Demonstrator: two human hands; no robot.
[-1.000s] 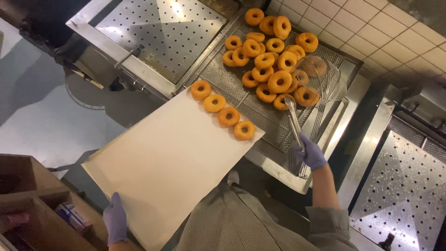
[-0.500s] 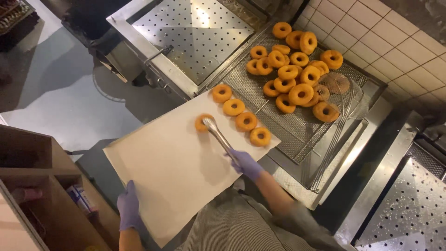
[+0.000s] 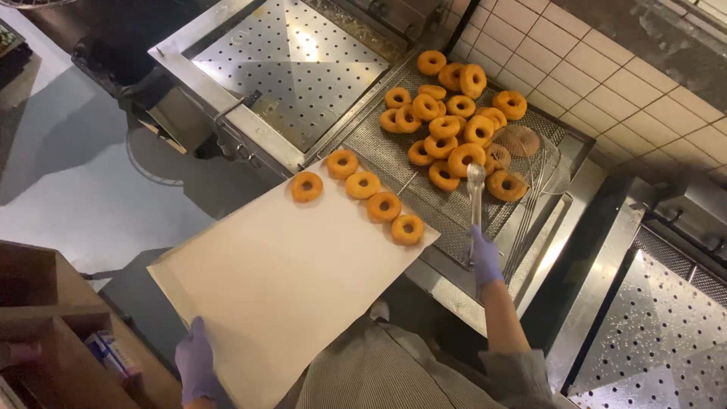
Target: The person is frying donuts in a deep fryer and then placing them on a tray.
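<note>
My left hand point(image 3: 196, 360), in a purple glove, grips the near edge of a large flat tray lined with pale paper point(image 3: 280, 295). Several golden doughnuts lie on the tray's far end: a row point(image 3: 375, 197) along the far edge and a single one point(image 3: 307, 186) to their left. My gloved right hand point(image 3: 485, 256) holds metal tongs point(image 3: 475, 189), whose tips reach into the heap of doughnuts point(image 3: 454, 121) on the perforated draining rack point(image 3: 379, 155). The tong tips hold nothing that I can see.
A wire skimmer point(image 3: 534, 163) lies on the rack's right side. A perforated steel lid point(image 3: 291, 68) covers the vat on the left, and another perforated panel point(image 3: 666, 341) is at the right. Brown shelving point(image 3: 45, 333) stands at lower left. Tiled wall point(image 3: 606, 68) runs behind.
My right hand set a doughnut on the tray's left with the tongs, then swung back right to the heap on the rack. The tray holds one more doughnut than before.
</note>
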